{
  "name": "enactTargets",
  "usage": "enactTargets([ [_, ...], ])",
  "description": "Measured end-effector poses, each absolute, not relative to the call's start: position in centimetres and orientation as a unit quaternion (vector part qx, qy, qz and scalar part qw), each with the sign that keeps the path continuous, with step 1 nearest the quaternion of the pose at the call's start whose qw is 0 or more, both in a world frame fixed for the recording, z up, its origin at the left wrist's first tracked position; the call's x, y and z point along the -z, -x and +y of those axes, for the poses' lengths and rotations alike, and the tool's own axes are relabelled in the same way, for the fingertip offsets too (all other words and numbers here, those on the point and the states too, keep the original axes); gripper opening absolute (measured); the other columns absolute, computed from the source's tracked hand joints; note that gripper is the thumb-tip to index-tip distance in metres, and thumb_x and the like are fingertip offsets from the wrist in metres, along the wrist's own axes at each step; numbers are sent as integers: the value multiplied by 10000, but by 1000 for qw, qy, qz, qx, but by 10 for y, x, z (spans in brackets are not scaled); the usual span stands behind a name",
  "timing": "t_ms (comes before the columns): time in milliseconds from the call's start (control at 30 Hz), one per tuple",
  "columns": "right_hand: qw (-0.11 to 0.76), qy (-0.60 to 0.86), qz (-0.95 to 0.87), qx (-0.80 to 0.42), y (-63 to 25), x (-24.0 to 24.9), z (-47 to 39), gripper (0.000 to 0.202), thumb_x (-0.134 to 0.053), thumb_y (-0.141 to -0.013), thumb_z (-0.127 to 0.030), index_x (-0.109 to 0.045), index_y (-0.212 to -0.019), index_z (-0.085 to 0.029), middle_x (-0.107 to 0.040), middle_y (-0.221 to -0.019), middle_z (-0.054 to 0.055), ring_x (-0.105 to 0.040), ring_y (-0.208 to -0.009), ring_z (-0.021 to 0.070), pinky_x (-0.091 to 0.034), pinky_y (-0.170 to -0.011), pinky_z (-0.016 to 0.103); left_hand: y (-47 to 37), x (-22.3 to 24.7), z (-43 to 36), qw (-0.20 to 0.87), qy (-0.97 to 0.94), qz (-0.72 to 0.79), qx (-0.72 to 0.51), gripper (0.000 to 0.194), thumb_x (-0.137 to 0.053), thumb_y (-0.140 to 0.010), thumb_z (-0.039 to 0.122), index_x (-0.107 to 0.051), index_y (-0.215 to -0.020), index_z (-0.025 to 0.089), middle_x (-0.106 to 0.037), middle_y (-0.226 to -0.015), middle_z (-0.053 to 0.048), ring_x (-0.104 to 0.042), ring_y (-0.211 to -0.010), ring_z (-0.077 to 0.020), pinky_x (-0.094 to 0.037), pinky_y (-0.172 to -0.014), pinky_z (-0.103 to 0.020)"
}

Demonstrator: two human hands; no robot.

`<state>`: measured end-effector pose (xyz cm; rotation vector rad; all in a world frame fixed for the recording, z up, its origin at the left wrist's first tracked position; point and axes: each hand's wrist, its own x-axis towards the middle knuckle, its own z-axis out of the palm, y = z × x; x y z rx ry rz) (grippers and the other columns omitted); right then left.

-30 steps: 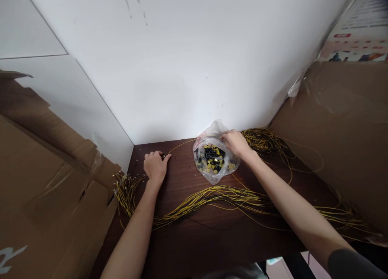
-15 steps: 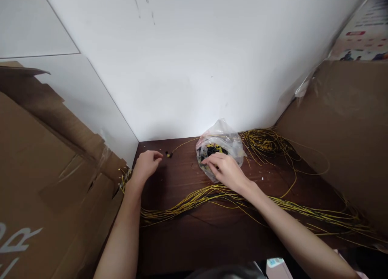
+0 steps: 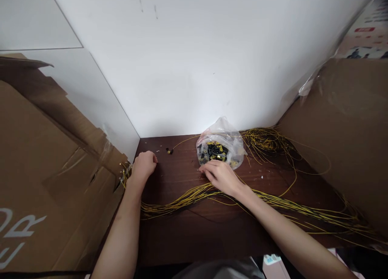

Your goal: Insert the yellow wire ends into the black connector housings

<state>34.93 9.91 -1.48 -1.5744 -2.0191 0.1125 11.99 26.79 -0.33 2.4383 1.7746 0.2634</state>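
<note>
Cardboard sheets (image 3: 45, 170) stand along the left side of a dark wooden worktop (image 3: 194, 230), and a brown cardboard panel (image 3: 345, 137) closes the right side; a white wall (image 3: 194, 61) rises behind. Yellow wires (image 3: 273, 208) run in a long bundle across the worktop from the left edge to the right, passing under the right forearm, with a second tangle of wire (image 3: 266, 139) coiled at the back right corner. Clear plastic bag (image 3: 220, 147) sits near the wall, holding small black and yellow parts. Right hand (image 3: 221, 176) lies palm down just in front of the bag, fingers (image 3: 206, 168) bent and touching its lower edge; whether they pinch a part cannot be told. Left hand (image 3: 144, 166) rests at the left edge of the worktop beside the wire ends, fingers curled into a loose fist, gripping nothing visible. One small black part (image 3: 169, 151) lies loose between the left hand and the bag.
</note>
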Motion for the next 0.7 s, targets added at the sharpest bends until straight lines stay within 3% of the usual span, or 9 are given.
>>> enactTargets([
  [100,293,585,-755,-45,-349,14,99,255,-423,-830,-90,-644,-914,-186,-669,-864,38,-589,-829,168,-440,-776,280,-123,-5,264,49,-829,555,-40,143,-547,-651,131,-666,-696,196,-670,-783,-78,-613,-785,-234,-456,-723,-315],
  [233,363,572,-730,-84,-348,10,98,248,-421,-834,-103,-649,-895,-180,-672,-866,46,-596,-834,175,-446,-780,301,-131,-23,252,154,-860,473,-116,135,-540,-691,205,-657,-754,179,-663,-770,-36,-591,-739,-177,-446,-714,-272],
  [433,531,537,-578,-308,-335,11,100,176,-528,-811,-238,-632,-946,-191,-681,-817,36,-631,-746,158,-486,-688,290,-159,-41,214,308,-876,311,-202,205,-540,-749,267,-592,-925,175,-626,-777,-13,-566,-713,-134,-435,-656,-243],
  [567,586,481,-496,-425,-325,16,102,240,-642,-728,-312,-622,-928,-181,-659,-740,20,-622,-676,143,-493,-649,283,-177,-38,192,389,-868,245,-188,291,-549,-770,266,-524,-1051,195,-583,-743,0,-550,-682,-121,-445,-648,-242],
  [700,610,456,-456,-460,-323,17,104,239,-697,-669,-332,-635,-829,-166,-647,-673,10,-605,-620,129,-486,-603,268,-182,-32,185,412,-860,228,-197,323,-563,-771,252,-486,-1080,199,-561,-745,4,-542,-673,-115,-452,-656,-243],
])
